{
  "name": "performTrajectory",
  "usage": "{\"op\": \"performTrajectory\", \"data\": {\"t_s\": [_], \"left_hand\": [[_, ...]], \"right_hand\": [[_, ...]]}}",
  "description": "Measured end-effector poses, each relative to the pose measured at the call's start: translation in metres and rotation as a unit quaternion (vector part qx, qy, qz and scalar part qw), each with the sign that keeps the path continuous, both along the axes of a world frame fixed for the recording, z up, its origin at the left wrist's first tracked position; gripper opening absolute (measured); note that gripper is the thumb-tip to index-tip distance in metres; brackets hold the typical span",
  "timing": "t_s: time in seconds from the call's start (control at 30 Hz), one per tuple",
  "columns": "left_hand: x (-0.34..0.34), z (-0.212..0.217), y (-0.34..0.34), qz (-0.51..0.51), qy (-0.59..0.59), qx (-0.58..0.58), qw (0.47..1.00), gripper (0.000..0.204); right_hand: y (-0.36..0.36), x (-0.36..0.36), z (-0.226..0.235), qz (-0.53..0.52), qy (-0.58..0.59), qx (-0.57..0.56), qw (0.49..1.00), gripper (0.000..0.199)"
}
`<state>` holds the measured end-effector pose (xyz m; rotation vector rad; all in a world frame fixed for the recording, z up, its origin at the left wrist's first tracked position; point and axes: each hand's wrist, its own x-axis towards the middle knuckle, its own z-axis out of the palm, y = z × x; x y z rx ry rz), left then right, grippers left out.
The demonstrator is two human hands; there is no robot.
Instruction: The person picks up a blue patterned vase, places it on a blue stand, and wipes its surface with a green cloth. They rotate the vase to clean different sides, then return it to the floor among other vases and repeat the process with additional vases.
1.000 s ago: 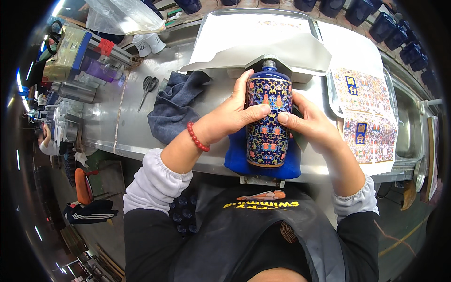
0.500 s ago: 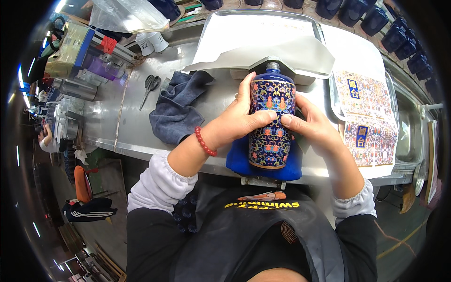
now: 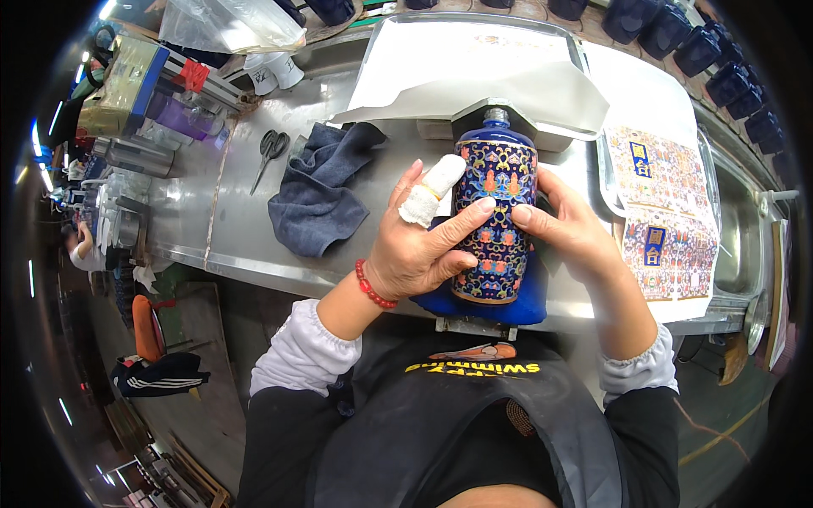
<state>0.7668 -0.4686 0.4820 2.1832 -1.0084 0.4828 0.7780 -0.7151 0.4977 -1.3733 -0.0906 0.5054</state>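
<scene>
A dark blue bottle [image 3: 496,222] with a colourful flower-and-scroll pattern lies tilted, its neck pointing away from me. Beneath its lower part is a bright blue cloth pad [image 3: 527,311], and a dark angular support stands behind the neck. My right hand [image 3: 569,222] grips the bottle's right side, thumb on its front. On the other side my left hand [image 3: 426,241] is open. Its index fingertip touches the patterned surface, while a finger wrapped in white bandage [image 3: 442,175] is raised beside the bottle.
Left of the bottle lie a grey-blue cloth [image 3: 322,190] and black scissors [image 3: 269,155]. Printed pattern sheets [image 3: 665,216] are at the right, next to a metal sink [image 3: 735,241]. Behind stands a paper-covered tray [image 3: 474,63]; several dark blue vessels [image 3: 665,34] line the back.
My left hand has let go of the bottle's left side and turned, bringing its bandaged finger into view and its index finger onto the front. The right hand keeps its grip.
</scene>
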Motion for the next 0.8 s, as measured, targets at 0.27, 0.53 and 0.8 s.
{"op": "performTrajectory", "data": {"t_s": [0.27, 0.53, 0.8], "left_hand": [[0.003, 0.008, -0.001, -0.009, 0.013, -0.034, 0.999, 0.056], [0.001, 0.015, 0.000, 0.019, -0.075, 0.078, 0.994, 0.055], [0.002, 0.020, -0.005, 0.027, -0.075, 0.070, 0.994, 0.057]], "right_hand": [[0.000, 0.000, 0.000, 0.002, -0.002, 0.003, 1.000, 0.071], [0.001, -0.001, 0.002, 0.003, 0.000, 0.014, 1.000, 0.074], [0.001, -0.001, 0.000, -0.004, 0.009, 0.012, 1.000, 0.074]]}}
